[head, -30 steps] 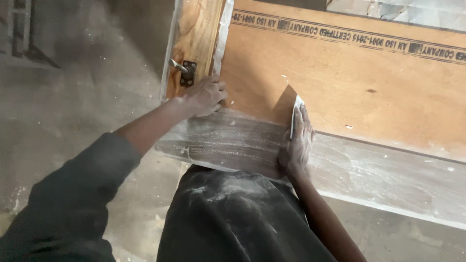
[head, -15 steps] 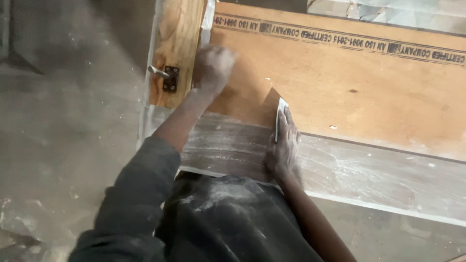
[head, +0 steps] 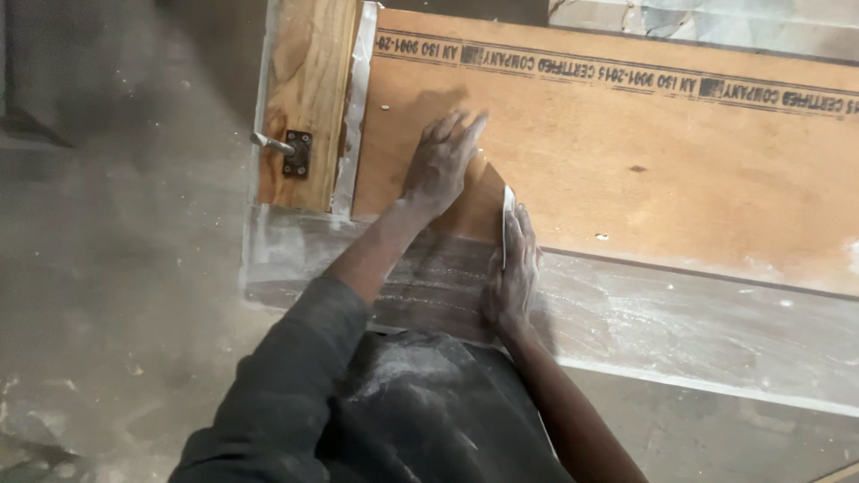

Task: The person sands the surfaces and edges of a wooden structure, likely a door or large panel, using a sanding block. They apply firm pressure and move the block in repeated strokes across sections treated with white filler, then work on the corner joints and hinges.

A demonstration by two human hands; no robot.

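Over dusty concrete floor (head: 116,295), left hand (head: 440,165) spread flat on brown board (head: 644,170), right hand (head: 513,268) pinching thin sanding sheet (head: 506,224) against dusty plank (head: 680,322).

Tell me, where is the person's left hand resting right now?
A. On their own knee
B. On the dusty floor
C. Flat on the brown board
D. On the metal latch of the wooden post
C: the left hand lies spread, palm down, on the brown board, to the right of the wooden post and its metal latch.
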